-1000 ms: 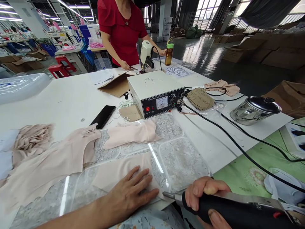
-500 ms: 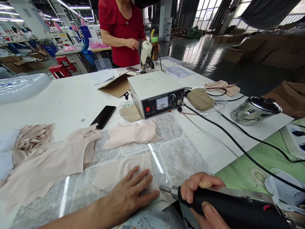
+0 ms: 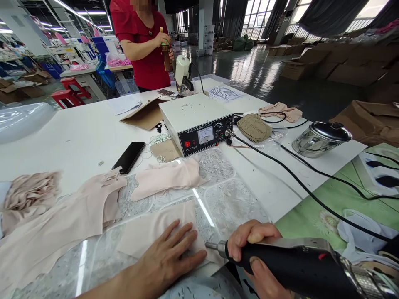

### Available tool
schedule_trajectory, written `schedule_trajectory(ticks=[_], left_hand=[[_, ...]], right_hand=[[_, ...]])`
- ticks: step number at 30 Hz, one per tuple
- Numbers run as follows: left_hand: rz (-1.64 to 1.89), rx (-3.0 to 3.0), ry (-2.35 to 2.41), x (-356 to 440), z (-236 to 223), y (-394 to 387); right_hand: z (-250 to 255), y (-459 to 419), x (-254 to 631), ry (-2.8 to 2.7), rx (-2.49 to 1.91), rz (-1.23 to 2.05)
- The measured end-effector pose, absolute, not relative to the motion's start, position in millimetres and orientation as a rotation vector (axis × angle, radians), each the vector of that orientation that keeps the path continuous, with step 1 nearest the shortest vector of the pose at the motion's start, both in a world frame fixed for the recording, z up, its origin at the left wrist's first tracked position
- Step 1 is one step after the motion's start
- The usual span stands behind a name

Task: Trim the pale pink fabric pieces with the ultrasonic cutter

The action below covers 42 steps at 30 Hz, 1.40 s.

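Observation:
My left hand [image 3: 170, 253] lies flat, fingers spread, on a pale pink fabric piece [image 3: 146, 232] over a clear, marbled mat [image 3: 240, 199]. My right hand [image 3: 252, 249] is wrapped round a black handheld ultrasonic welder [image 3: 299, 265]. Its thin metal tip [image 3: 212, 246] points left, close to my left thumb at the fabric's right edge; whether it touches the cloth I cannot tell. A second pink piece [image 3: 166, 178] lies further back on the mat. More pink pieces [image 3: 71, 220] are spread at the left, beside a gathered bundle [image 3: 33, 191].
A white control box [image 3: 193, 112] with a dial stands mid-table, its black cable [image 3: 289, 172] running right. Nearby are a black phone [image 3: 129, 157], cardboard patterns [image 3: 254, 128] and a lidded steel pot [image 3: 321, 139]. Across the table, a person in red [image 3: 146, 45] holds a brown bottle [image 3: 166, 56].
The view has shifted slightly, moving most things left. The person opposite has raised the bottle and put a hand on its top. My hands keep nearly the same pose.

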<state>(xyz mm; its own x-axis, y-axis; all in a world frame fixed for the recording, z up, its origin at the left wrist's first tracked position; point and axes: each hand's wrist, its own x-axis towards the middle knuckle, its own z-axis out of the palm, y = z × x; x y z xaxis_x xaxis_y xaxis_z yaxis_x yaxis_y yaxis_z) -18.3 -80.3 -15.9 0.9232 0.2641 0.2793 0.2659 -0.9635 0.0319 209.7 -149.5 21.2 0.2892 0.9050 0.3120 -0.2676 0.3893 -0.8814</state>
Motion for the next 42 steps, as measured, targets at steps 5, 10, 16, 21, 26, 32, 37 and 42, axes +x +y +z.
schedule_trajectory(ticks=[5, 10, 16, 21, 26, 32, 37, 42], left_hand=[[-0.426, -3.095, -0.421, -21, -19, -81], [-0.433, -3.093, -0.419, -21, -22, -83], [-0.396, -3.077, -0.385, -19, -11, -79], [-0.342, -3.092, -0.321, -20, -4, -76], [-0.355, -3.099, -0.333, -20, -7, -76], [-0.361, -3.111, -0.347, -20, -9, -78], [-0.386, -3.103, -0.345, -20, -12, -78], [-0.460, -3.100, -0.371, -20, -18, -80]], right_hand=[[20, -150, 210, -0.907, -0.793, 0.915], [17, -147, 213, -0.964, -0.787, 0.931], [17, -146, 212, -0.936, -0.811, 0.927], [17, -142, 210, -0.939, -0.810, 0.905], [20, -138, 207, -0.894, -0.826, 0.889], [23, -135, 202, -0.882, -0.810, 0.907], [23, -133, 201, -0.893, -0.794, 0.925], [23, -133, 200, -0.885, -0.804, 0.925]])
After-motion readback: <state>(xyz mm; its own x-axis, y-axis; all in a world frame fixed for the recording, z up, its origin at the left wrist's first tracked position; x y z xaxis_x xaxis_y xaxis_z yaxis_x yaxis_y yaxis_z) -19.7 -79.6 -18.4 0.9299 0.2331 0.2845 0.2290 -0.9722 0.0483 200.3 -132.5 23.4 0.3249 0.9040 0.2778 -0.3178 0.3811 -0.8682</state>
